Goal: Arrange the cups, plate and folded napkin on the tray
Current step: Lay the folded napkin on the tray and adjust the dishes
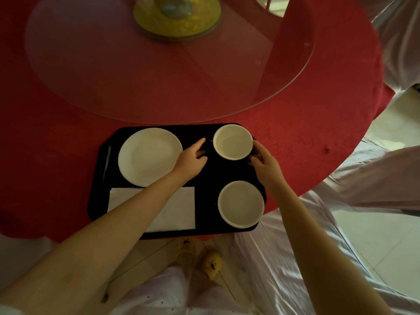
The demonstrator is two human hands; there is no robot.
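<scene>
A black tray (211, 171) lies on the red table near its front edge. On it are a white plate (145, 153) at the far left, a folded white napkin (179, 210) at the near left, a white cup (233, 142) at the far right and a second white cup (241, 203) at the near right. My left hand (192, 159) hovers over the tray just left of the far cup, fingers apart, a small gap to its rim. My right hand (263, 161) rests against the far cup's right side, thumb and fingers on its wall. My left forearm hides part of the napkin.
A round glass turntable (91, 64) with a gold stand (177, 17) covers the table's middle, its edge just beyond the tray. The red tablecloth (306, 137) curves away at the right. White-covered chairs (375, 178) stand to the right and below.
</scene>
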